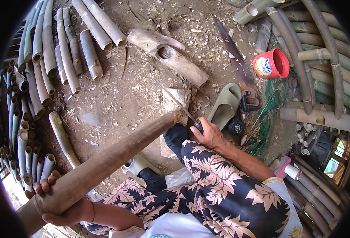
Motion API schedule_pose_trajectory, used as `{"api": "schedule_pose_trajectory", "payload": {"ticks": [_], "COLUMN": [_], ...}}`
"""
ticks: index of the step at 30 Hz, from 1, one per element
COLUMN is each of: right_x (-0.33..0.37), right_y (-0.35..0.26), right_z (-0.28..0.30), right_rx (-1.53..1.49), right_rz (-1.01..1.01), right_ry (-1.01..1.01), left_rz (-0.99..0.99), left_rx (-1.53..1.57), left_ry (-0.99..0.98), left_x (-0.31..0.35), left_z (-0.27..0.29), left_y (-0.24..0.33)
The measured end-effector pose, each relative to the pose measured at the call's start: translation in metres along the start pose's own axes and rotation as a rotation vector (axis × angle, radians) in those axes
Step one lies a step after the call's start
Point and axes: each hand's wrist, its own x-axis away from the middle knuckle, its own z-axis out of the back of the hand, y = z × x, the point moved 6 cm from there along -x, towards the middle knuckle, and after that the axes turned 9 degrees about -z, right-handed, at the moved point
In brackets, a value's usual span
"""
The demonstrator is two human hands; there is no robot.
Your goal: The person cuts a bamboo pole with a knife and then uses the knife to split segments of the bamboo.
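Note:
A thick brown bamboo pole (115,150) slants from the lower left across my lap toward the middle. Near its lower-left end my left hand (66,202) is wrapped round it, fingers over the far side and thumb on the near side. The pole's far end lies by a pale wooden block (179,97). In my right hand (210,137) is the dark handle of a tool with a long, thin metal blade (175,100). Its blade points up and left, passing close to the pole's end; whether it touches cannot be told.
A carved wooden piece with a hole (193,73) lies ahead. To its right are a handsaw (238,65), a red bucket (280,63), an olive slipper (226,103) and a tape measure (235,126). Bamboo lengths (66,51) lie at left, more bamboo poles (331,59) at right. Shavings litter the ground.

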Motion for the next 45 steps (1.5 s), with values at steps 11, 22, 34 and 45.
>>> {"api": "schedule_pose_trajectory", "payload": {"ticks": [11, 22, 34, 45], "right_x": [0.011, 0.011, 0.006, -0.012], "right_y": [-0.075, -0.087, -0.091, -0.049], "right_z": [0.016, 0.025, 0.032, 0.013], "right_rx": [-0.145, -0.427, -0.329, -0.174], "right_rz": [0.438, 0.406, 0.341, 0.187], "right_ry": [0.167, 0.126, 0.071, 0.048], "left_rz": [0.148, 0.175, 0.182, 0.148], "left_rx": [0.000, 0.068, 0.094, 0.228], "left_ry": [-0.182, -0.198, -0.184, -0.313], "left_x": [0.002, 0.002, 0.001, -0.004], "left_z": [-0.012, -0.007, -0.001, 0.006], "left_y": [0.005, 0.003, 0.002, 0.003]}}
